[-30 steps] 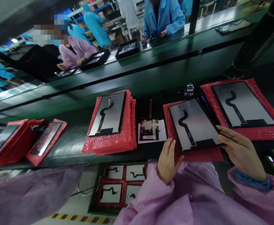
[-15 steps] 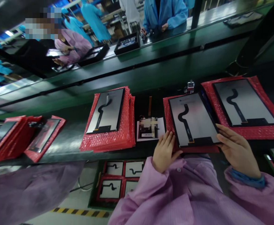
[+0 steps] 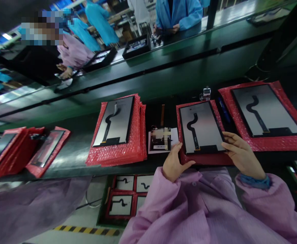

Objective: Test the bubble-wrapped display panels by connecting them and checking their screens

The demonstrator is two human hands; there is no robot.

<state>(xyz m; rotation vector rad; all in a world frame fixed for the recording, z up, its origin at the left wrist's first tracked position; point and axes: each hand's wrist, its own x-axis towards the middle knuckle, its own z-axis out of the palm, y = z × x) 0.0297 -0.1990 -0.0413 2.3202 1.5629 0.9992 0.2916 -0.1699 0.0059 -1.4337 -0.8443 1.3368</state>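
Observation:
A grey display panel (image 3: pixel 205 127) with a black curved cable lies on a red bubble bag (image 3: pixel 196 159) in front of me. My right hand (image 3: pixel 241 152) pinches the panel's lower right edge between thumb and fingers. My left hand (image 3: pixel 175 162) is at the bag's lower left corner, thumb spread from the fingers, holding nothing. Just left of the panel, a small circuit board module (image 3: pixel 160 139) rests on white paper. Another panel (image 3: pixel 268 110) on red bubble wrap is at the right. At the left, a panel (image 3: pixel 115 120) tops a stack of red bags (image 3: pixel 138 149).
A metal clip part (image 3: pixel 206 93) and a blue pen (image 3: pixel 224 110) lie near the panels. More red bags (image 3: pixel 17 149) sit far left, beside a co-worker's sleeve. Below the bench is a green crate (image 3: pixel 102 213) holding panels. People work across the bench.
The panel in my right hand has shifted left and now sits more squarely over its red bag. My right hand moved left with it; my left hand's thumb and fingers have spread.

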